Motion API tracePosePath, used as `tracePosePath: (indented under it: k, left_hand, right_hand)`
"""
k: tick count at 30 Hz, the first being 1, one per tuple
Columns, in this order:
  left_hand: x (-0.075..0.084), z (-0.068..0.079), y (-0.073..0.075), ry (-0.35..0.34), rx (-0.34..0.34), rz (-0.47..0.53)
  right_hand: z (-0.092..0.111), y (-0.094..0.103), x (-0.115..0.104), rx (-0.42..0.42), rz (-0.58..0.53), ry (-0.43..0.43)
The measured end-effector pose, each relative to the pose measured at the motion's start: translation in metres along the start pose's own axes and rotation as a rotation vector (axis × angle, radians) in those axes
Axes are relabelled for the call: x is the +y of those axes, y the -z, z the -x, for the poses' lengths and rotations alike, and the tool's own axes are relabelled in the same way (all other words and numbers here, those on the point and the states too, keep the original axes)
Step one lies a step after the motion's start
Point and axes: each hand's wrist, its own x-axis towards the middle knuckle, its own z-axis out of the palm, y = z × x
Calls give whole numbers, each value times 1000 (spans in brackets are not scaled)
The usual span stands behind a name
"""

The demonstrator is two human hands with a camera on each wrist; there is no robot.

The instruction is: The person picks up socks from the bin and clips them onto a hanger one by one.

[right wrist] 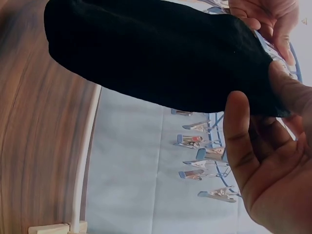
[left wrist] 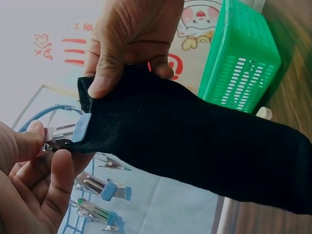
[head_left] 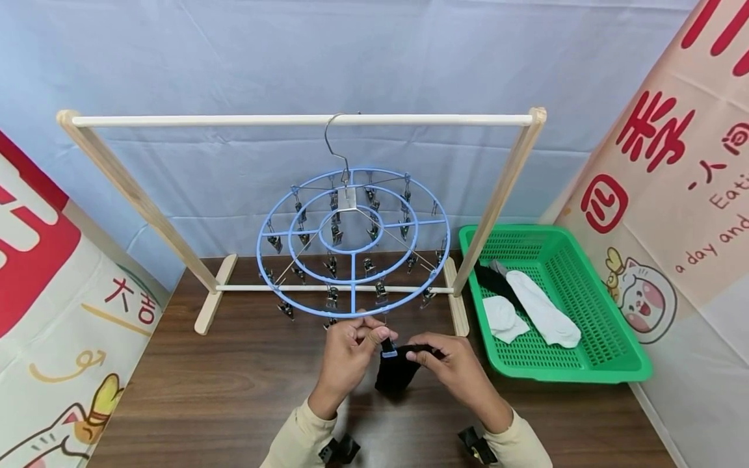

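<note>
Left hand (head_left: 346, 353): clip (left wrist: 81, 127) pinched
Right hand (head_left: 455, 365): sock (left wrist: 161, 126) pinched
Sock: apparently being clipped
Clip: release probably needed next

The person is wearing long sleeves of plain, pale cream cloth. In the head view, the left sleeve (head_left: 298, 437) is showing toward seven o'clock and the right sleeve (head_left: 522, 448) toward five; both are matching in colour, creasing lightly and ending near the wrists. A black, angular left wrist camera (head_left: 329, 452) is sitting at about four o'clock from its sleeve, and a similar black right wrist camera (head_left: 473, 442) is sitting at nine o'clock from the other. Beyond the sleeves, the left hand (head_left: 349, 351) and right hand (head_left: 453, 364) are showing bare.
</note>
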Motion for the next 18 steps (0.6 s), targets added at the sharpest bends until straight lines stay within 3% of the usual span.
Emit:
tracePosePath:
  k: [6,10,18]
  left_hand:
    - [6,0,0,-30,-17,-9]
    - [-7,-1,0,-38,-25,-5]
    - [-3,0,0,12,-22,-32]
  right_hand:
    - [-3,-4,-3,26,3,-26]
    - [-4,-6,-3,25,11,-59]
    - [-6,-8,-4,10,10,-94]
